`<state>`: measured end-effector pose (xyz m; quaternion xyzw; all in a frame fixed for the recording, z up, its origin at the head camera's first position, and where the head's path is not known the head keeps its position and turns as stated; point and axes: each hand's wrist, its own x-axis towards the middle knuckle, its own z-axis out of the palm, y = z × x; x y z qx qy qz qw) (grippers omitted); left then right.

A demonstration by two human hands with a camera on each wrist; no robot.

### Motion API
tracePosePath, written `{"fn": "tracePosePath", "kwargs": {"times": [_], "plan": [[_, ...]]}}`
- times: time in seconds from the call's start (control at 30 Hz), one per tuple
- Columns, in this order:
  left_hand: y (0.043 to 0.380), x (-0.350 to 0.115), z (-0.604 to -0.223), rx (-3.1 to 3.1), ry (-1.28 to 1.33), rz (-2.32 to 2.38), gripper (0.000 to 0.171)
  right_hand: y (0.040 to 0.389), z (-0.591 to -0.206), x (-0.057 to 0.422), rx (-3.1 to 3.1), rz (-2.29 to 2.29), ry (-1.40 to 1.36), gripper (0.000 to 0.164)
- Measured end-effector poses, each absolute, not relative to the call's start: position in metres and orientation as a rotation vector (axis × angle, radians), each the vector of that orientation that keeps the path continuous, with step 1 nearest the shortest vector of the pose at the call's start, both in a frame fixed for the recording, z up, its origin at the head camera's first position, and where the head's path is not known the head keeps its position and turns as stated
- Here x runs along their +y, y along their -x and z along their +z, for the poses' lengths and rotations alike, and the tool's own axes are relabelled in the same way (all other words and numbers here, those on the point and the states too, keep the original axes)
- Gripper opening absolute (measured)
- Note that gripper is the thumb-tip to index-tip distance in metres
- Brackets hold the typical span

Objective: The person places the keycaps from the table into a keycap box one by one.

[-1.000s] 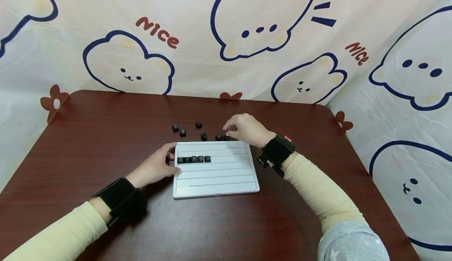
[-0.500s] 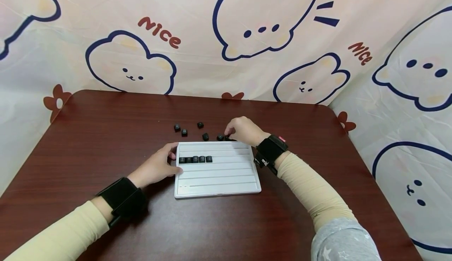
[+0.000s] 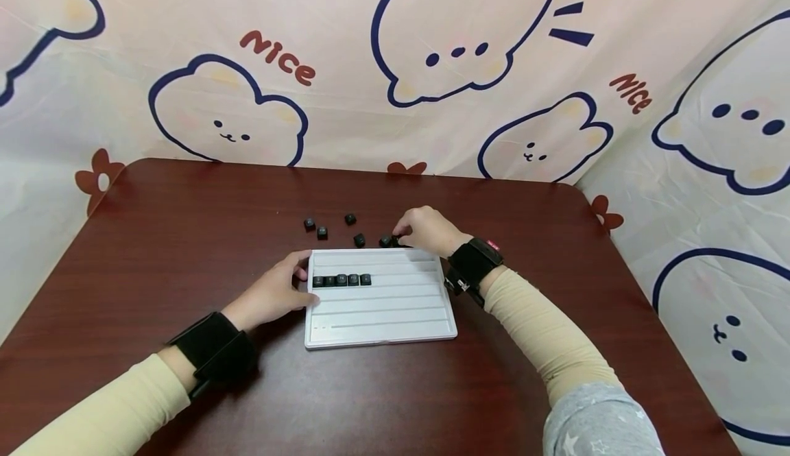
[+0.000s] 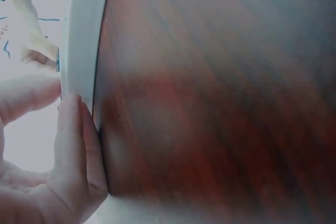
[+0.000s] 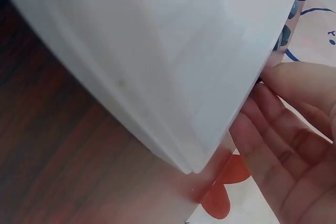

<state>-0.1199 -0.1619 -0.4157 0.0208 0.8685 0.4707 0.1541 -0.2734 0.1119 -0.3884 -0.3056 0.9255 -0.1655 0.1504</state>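
A white ridged board [image 3: 389,312] lies on the table, with a short row of black keycaps [image 3: 342,280] along one of its upper ridges. My left hand [image 3: 278,293] grips the board's left edge, its thumb on top and fingers [image 4: 71,140] against the side. Beyond the far right corner, my right hand [image 3: 428,231] pinches a black keycap [image 3: 396,241] between thumb and forefinger. Only a dark sliver of that keycap [image 5: 259,80] shows in the right wrist view; the fingers and the board's edge hide the rest. Another keycap [image 3: 385,241] sits right beside it.
Several loose black keycaps [image 3: 322,233] are scattered on the brown table [image 3: 204,236] behind the board. A pale curtain [image 3: 345,127] with cartoon drawings hangs close behind the table and along its right side.
My right hand has lowered slightly toward the table and its fingertips have closed on a keycap behind the board. The left hand stays at the board's left edge.
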Motion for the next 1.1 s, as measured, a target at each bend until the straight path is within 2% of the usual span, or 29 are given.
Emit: {"fn": "tracePosePath", "kwargs": {"times": [1.1], "plan": [[0.1170, -0.1600, -0.4135, 2.500, -0.059, 1.361, 0.086, 0.2729, -0.3925, 0.1102, 2.651, -0.481, 0.923, 0.023]]}}
